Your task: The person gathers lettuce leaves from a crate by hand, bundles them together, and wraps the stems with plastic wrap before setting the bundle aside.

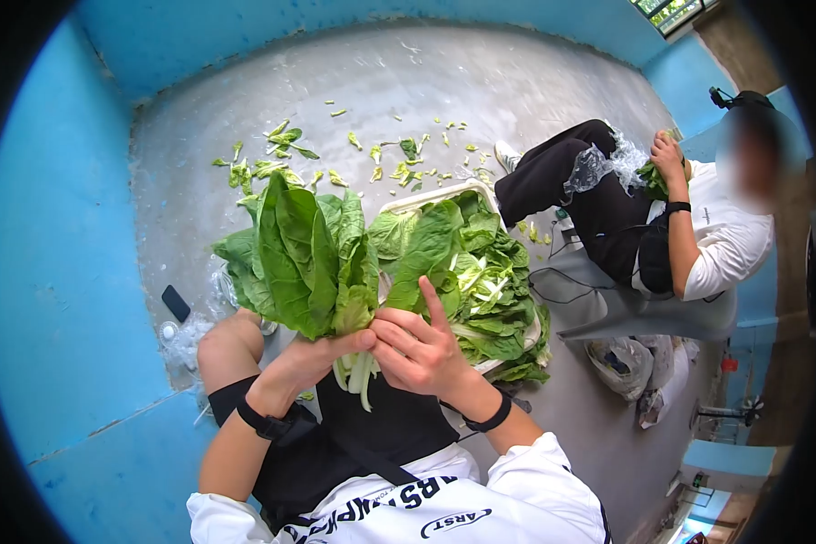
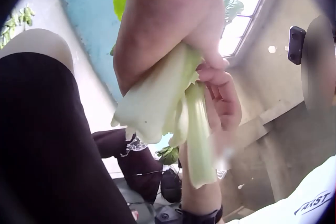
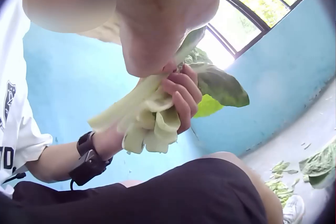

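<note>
A bunch of leafy greens (image 1: 295, 254) is held upright above the lap, its pale stems (image 2: 157, 98) pointing down. My left hand (image 1: 313, 358) grips the stems, fingers curled round them in the right wrist view (image 3: 181, 95). My right hand (image 1: 422, 349) pinches at the base of the leaves beside the left thumb, index finger raised. In the left wrist view a single stalk (image 2: 199, 140) hangs by the right hand's curled fingers (image 2: 223, 95). Close to the right hand, a white crate (image 1: 488, 192) holds a heap of greens (image 1: 490, 290).
Leaf scraps (image 1: 376, 163) lie scattered on the grey floor (image 1: 245, 100). A phone (image 1: 176, 304) and clear plastic (image 1: 186, 340) are at the left. At the right a seated person (image 1: 716, 218) holds greens, with plastic bags (image 1: 626, 363) nearby.
</note>
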The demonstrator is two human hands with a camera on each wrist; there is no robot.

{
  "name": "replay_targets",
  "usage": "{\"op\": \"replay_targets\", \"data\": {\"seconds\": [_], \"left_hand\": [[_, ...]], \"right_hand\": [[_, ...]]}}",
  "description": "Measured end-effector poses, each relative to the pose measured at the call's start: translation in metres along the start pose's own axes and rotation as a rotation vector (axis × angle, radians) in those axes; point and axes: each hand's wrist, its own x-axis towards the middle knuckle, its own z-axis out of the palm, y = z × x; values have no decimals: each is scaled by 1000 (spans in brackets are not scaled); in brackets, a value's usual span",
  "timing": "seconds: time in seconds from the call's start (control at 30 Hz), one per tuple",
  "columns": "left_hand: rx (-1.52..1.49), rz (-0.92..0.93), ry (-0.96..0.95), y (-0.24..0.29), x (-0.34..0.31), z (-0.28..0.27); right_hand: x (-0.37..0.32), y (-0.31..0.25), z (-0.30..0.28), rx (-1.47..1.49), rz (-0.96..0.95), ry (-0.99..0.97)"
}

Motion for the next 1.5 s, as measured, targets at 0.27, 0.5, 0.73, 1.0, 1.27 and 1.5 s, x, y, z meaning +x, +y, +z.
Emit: {"op": "replay_targets", "data": {"seconds": [0.27,0.5,0.73,1.0,1.27,1.5], "left_hand": [[132,84,-96,5,-5,-14],[11,-45,-62,25,-4,-7],[76,-180,-355,25,-11,-1],[37,-200,-360,37,-23,-3],[866,242,107,68,-77,-84],[337,351,1073,76,-142,-303]], "right_hand": [[22,0,12,116,126,173],[14,-10,24,982,912,359],[22,-8,-2,1730,1136,-450],[27,-26,10,1567,1298,-127],[64,-35,28,1493,1027,187],[78,-30,29,1407,1088,163]]}}
